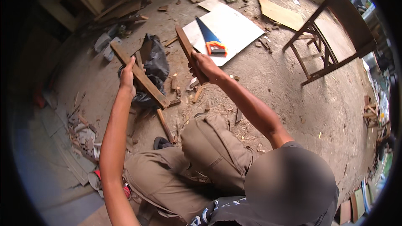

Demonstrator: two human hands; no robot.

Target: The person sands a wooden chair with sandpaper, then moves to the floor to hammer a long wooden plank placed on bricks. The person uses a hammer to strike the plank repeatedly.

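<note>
My left hand is closed around a brown wooden strip, which slants down to the right. In my right hand is a second wooden strip, its far end pointing up and left. The two strips are apart, both held above the floor. Behind and beside the left strip sits a crumpled black plastic bag, partly covered by it. Just past my right hand, a handsaw with a blue blade and orange-black handle lies on a white board.
A dark wooden chair stands at the right. Wood offcuts lie scattered at the left, with more scraps at the back. A loose wooden stick rests near my shoe, and a tan panel lies beyond the board.
</note>
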